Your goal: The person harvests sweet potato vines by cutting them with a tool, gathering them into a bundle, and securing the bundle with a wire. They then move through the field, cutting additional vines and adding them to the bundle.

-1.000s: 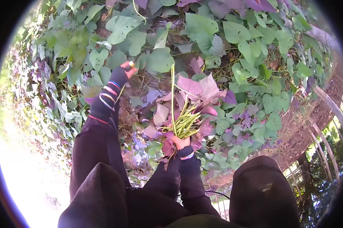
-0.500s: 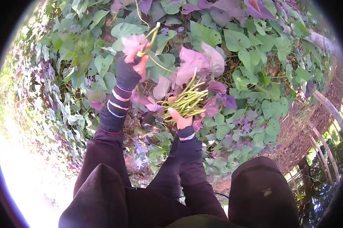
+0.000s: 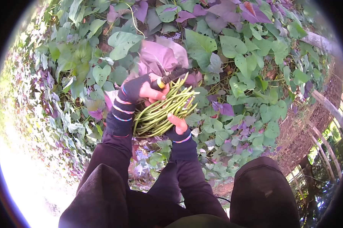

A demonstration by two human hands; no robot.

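My right hand (image 3: 178, 124) grips a thick bundle of long green stems (image 3: 160, 111), which lies slanted between both hands. The purple leaves (image 3: 160, 57) on those stems point away from me. My left hand (image 3: 151, 90), in a dark fingerless sleeve with coloured bands at the wrist, rests against the upper side of the bundle. It is closed on a dark tool with a yellow band (image 3: 167, 78). The tool's far end pokes out toward the leaves; I cannot tell what kind of tool it is.
Dense green and purple heart-shaped vine leaves (image 3: 232, 49) cover the ground all around. A wooden rail fence (image 3: 331, 106) runs along the right. My dark trouser knees (image 3: 262, 190) fill the bottom of the view. Bright glare washes out the lower left.
My left hand has come back from the vines with more leafy stems and now presses on the bundle. The bundle has swung from upright to slanted, stem ends toward me.
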